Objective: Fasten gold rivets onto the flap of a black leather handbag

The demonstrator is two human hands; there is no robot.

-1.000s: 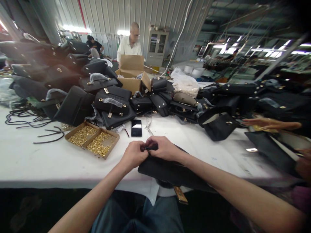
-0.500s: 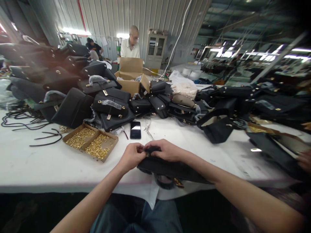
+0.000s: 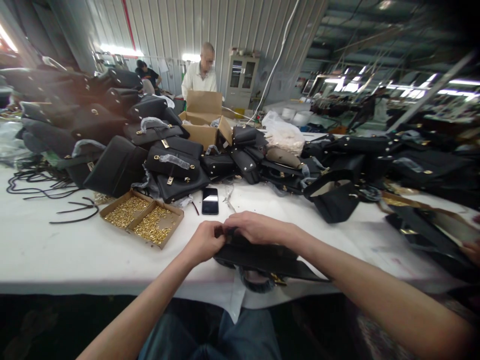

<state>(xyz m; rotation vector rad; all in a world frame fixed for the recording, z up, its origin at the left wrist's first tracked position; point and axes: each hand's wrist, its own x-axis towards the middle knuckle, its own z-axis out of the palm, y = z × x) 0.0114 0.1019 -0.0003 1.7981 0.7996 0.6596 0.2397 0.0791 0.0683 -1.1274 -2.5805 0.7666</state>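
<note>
A black handbag [image 3: 262, 260] lies at the table's front edge, its handle and gold-coloured clasp toward me. My left hand [image 3: 208, 240] is closed at the bag's left end, its fingertips pinched on the black material. Over the upper left part of the bag, my right hand [image 3: 249, 227] has its fingers curled onto the same material, touching my left fingertips. Whether a small part sits between the fingers is hidden. Left of my hands is a cardboard tray [image 3: 180, 223] with two compartments of small gold metal pieces.
A phone [image 3: 210, 201] lies beyond my hands. Black bags [image 3: 174, 160] are piled along the table's back, with an open carton [image 3: 202, 134] behind. Black cords [image 3: 75, 215] lie at the left. A person's hand [image 3: 472, 247] holds a bag at the right edge.
The bag's upper flap stands a little more open under my right hand, which has shifted slightly left and up. The other person's bag at the right has tilted.
</note>
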